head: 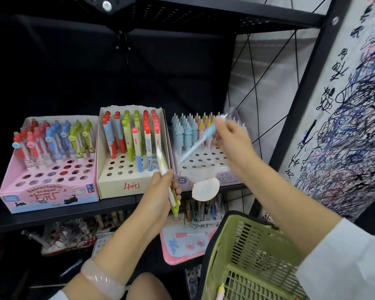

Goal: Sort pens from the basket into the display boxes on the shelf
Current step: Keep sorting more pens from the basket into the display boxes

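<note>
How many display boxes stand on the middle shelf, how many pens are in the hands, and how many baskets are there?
Display boxes: 3, pink, cream and lilac
Pens held: 2, a yellow pen in the left hand, a blue pen in the right hand
Green basket: 1
Total: 6

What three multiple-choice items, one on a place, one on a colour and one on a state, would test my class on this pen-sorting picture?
1. Where is the green basket?
A. bottom right, below the right arm
B. on the top shelf
C. inside the pink box

2. What colour is the pen in the right hand?
A. red
B. light blue
C. black

3. What is the left hand doing?
A. resting open
B. pressing the shelf
C. gripping yellow-green pens

Answers: 1 A, the basket sits low at the right; 2 B, its barrel is pale blue; 3 C, the fingers curl round the pens.
</note>
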A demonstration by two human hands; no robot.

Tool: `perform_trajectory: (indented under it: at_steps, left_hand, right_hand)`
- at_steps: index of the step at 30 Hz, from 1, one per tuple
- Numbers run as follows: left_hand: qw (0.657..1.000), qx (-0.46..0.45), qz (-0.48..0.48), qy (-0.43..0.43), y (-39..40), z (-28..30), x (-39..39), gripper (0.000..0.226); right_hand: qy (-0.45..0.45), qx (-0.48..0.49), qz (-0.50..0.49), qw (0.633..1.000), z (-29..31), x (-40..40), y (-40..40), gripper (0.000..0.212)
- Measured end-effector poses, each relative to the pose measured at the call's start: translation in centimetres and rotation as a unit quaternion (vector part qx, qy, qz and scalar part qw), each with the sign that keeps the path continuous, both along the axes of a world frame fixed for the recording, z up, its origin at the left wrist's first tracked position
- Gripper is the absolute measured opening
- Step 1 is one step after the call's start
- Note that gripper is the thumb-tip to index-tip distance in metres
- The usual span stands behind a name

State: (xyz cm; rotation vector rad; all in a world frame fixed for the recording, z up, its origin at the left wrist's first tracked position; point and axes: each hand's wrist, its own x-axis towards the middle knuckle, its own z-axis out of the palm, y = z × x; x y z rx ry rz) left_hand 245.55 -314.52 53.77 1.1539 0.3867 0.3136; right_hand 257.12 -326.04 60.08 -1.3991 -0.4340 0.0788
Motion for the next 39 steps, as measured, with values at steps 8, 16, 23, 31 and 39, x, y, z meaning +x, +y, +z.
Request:
perform_trajectory:
  at_steps: [8,16,23,31,39]
  left_hand:
    - [0.998,0.05,0.018,-0.034,1.9,-0.2,-0.8,0.021]
    - [0.989,0.141,0.043,-0.032,4.0,-0.7,-1.5,0.018]
    - [0.991,0.066,0.07,-0.097,4.9,0.2,-2.4,0.007]
    - [0.986,-0.024,0.089,-0.14,5.7,0.7,-3.2,0.02]
    - [0.986,-0.016,0.11,-0.126,4.9,0.9,-3.5,0.015]
  right_hand:
    - [-0.285,-0.298,-0.146,0.899,0.6,5.7,2.3,0.018]
    - [-0.308,-0.312,-0.13,0.889,0.5,6.2,3.3,0.017]
    - [-0.309,-0.339,-0.124,0.88,0.5,6.5,3.8,0.02]
    - [-0.298,-0.38,-0.117,0.868,-1.2,7.0,4.0,0.016]
    - [-0.261,-0.402,-0.103,0.872,-3.4,6.0,4.8,0.043]
